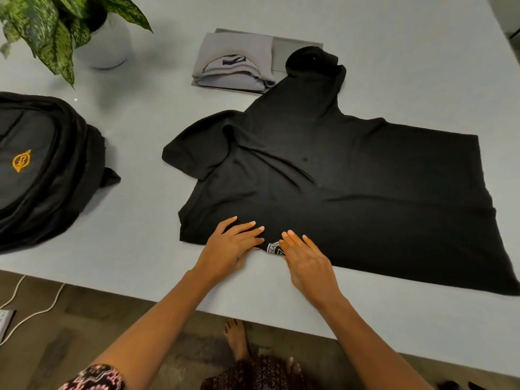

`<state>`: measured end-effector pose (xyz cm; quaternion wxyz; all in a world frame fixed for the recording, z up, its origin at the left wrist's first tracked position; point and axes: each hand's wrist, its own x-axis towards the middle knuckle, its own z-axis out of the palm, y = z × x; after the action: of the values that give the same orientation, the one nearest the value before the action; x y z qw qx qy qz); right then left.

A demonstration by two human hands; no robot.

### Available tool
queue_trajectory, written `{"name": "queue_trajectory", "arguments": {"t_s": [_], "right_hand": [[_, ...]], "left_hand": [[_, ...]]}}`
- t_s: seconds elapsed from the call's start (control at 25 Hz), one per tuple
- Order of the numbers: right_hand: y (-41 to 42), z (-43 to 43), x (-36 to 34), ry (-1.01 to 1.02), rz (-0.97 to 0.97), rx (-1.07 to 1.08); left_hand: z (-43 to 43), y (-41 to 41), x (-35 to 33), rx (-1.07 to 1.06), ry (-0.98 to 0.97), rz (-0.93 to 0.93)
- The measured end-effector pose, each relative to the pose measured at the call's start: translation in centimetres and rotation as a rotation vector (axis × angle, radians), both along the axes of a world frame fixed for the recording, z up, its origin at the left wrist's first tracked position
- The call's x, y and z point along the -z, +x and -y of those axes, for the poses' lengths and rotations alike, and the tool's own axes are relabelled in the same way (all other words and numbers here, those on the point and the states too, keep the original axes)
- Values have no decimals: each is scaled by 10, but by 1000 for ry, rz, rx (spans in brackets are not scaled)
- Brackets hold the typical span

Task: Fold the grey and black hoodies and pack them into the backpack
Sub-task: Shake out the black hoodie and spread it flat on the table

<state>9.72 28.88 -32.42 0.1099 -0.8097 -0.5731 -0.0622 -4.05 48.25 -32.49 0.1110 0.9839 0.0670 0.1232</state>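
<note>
— Hands first: how do they sit?
— Left hand [235, 246] and right hand [305, 260] lie flat, fingers spread, gripping nothing, pressed on the black hoodie's [337, 192] near edge.
— And the cloth?
— Soft, matte, creased, spread on the pale smooth table [140, 122]. The grey hoodie [233, 63] is a neat folded rectangle behind; the padded black backpack [42, 170] lies left.

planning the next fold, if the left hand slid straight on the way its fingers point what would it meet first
The left hand lies flat on the black hoodie, fingers pointing up and right. Straight on, it would probably just cross more of the hoodie's body; nothing else lies in that line, though depth is hard to judge.
</note>
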Motion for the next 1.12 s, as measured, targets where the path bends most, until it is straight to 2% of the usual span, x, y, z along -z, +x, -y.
{"name": "queue_trajectory", "arguments": {"t_s": [0.12, 0.28, 0.44, 0.52, 0.68, 0.92, 1.12], "right_hand": [[-7, -1, 2, -19, -67, 34], [-8, 4, -1, -58, -164, 45], [-12, 5, -22, -73, -451, 97], [-4, -5, -37, 24, -527, 163], [34, -48, -48, 164, -394, 214], [78, -139, -47, -48, -352, 297], [90, -216, -47, -175, -397, 425]], "left_hand": [[4, -13, -4, -149, -159, -56], [-17, -36, -4, -334, -30, -219], [-35, -47, -4, -413, 18, -289], [-38, -52, -3, -470, 6, -247], [-38, -41, -10, -581, -63, -71], [-49, -27, -18, -814, -357, 160], [-67, -31, -17, -702, -459, 256]]}}
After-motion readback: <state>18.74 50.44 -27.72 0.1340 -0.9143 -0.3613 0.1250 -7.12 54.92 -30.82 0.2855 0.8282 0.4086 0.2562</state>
